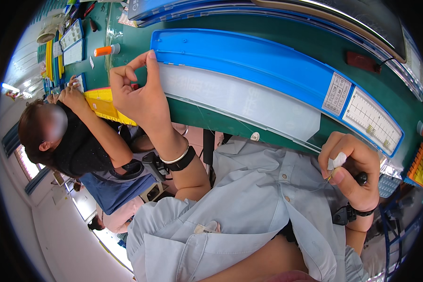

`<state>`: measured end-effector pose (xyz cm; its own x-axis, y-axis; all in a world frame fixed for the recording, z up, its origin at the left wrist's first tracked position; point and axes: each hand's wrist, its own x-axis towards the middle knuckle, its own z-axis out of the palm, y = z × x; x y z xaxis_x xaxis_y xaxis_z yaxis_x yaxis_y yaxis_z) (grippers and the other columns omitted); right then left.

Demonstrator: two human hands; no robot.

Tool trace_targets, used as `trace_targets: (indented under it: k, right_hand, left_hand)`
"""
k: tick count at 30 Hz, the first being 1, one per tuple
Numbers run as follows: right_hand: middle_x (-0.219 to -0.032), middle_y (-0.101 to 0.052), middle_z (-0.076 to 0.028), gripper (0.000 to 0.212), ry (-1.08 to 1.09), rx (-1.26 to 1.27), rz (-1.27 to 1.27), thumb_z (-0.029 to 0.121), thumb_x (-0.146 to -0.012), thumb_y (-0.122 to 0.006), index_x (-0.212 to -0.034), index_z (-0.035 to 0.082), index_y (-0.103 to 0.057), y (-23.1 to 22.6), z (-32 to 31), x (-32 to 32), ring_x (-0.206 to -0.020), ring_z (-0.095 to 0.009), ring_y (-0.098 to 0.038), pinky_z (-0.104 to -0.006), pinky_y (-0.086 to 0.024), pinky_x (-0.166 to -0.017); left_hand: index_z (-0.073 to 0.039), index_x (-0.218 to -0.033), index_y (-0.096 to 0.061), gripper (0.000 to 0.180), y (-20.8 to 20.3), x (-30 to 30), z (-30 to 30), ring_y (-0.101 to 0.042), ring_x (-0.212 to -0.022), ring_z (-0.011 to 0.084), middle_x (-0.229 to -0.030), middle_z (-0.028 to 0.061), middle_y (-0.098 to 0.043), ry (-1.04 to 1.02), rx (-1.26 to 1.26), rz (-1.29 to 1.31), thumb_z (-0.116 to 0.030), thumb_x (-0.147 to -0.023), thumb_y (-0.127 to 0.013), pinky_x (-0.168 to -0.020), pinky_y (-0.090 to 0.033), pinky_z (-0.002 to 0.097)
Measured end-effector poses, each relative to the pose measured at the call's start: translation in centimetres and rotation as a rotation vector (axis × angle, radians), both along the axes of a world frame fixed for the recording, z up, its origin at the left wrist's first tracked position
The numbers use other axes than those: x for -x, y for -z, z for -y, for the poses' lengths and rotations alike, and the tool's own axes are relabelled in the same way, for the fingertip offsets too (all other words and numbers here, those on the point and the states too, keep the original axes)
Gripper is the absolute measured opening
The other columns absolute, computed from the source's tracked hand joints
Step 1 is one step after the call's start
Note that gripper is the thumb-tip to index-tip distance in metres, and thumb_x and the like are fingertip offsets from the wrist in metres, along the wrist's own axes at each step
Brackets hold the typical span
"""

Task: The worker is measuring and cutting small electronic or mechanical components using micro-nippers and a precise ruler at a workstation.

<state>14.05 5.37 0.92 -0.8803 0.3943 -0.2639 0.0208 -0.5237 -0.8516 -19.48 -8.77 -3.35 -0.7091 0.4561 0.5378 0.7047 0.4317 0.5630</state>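
My left hand is raised at the left corner of a long blue case, thumb and forefinger closed together. Whatever sits between those fingertips is too small to make out. A translucent white strip lies along the near side of the case. Near the case's right end, my right hand is closed around a crumpled white wad, with a thin pointed tip by the thumb. A round black knob shows at the same palm. A faint thread-like line crosses my grey shirt towards this hand.
A green tabletop spans the bench. An orange-capped bottle stands at the far left, and a dark red block lies at the far right. On the left, a person in black works at a yellow case.
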Motion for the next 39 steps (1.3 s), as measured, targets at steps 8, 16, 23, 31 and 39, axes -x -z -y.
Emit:
trace_targets:
  k: [8,16,23,31,39]
  right_hand:
    - [-0.085,-0.061,-0.013,0.009,-0.006,-0.011,-0.014,-0.004,-0.084,-0.058,-0.093,-0.003,-0.057,0.1,-0.1,-0.1,-0.076,-0.018,-0.052,-0.0298,-0.041,-0.067]
    - [-0.088,-0.061,-0.014,0.009,-0.021,0.009,-0.028,-0.004,-0.085,-0.058,-0.095,-0.003,-0.057,0.2,-0.1,-0.1,-0.075,-0.017,-0.052,-0.0298,-0.042,-0.067]
    - [-0.09,-0.059,-0.014,0.016,-0.08,-0.304,0.06,-0.007,-0.084,-0.061,-0.099,-0.003,-0.058,-1.2,-0.6,-0.5,-0.077,-0.025,-0.058,-0.0334,-0.046,-0.068]
    - [-0.089,-0.056,-0.018,0.016,0.258,-1.138,0.53,-0.012,-0.082,-0.06,-0.095,-0.005,-0.055,-3.0,-1.8,-3.3,-0.078,-0.033,-0.057,-0.0351,-0.047,-0.072]
    - [-0.089,-0.055,-0.011,0.01,0.45,-1.231,0.671,-0.006,-0.091,-0.062,-0.099,-0.003,-0.056,-2.1,-3.0,-5.9,-0.076,-0.022,-0.051,-0.0278,-0.044,-0.07]
  left_hand:
    - [-0.008,-0.078,-0.052,0.032,0.1,-0.7,-0.4,-0.059,-0.069,0.0016,-0.084,0.0033,-0.079,0.033,0.025,-0.086,-0.007,-0.083,-0.083,-0.057,-0.029,0.021]
    - [-0.006,-0.08,-0.055,0.028,-1.3,-0.5,-0.4,-0.061,-0.071,0.0046,-0.082,0.0029,-0.078,0.054,0.109,-0.009,-0.007,-0.081,-0.083,-0.064,-0.037,0.0216]
    - [-0.006,-0.086,-0.062,0.023,-4.2,-1.2,-2.0,-0.066,-0.075,0.018,-0.082,0.0024,-0.077,0.229,0.335,-0.19,-0.009,-0.08,-0.084,-0.097,-0.041,0.0319]
    - [-0.01,-0.084,-0.063,0.023,-4.4,-13.1,-7.4,-0.073,-0.079,0.0151,-0.082,0.0013,-0.077,0.856,0.205,0.017,0.004,-0.077,-0.08,-0.105,-0.045,0.0445]
    - [-0.01,-0.085,-0.059,0.024,-3.8,-19.0,-11.0,-0.072,-0.076,0.014,-0.081,0.004,-0.078,1.005,0.194,0.049,-0.001,-0.082,-0.081,-0.105,-0.045,0.0422]
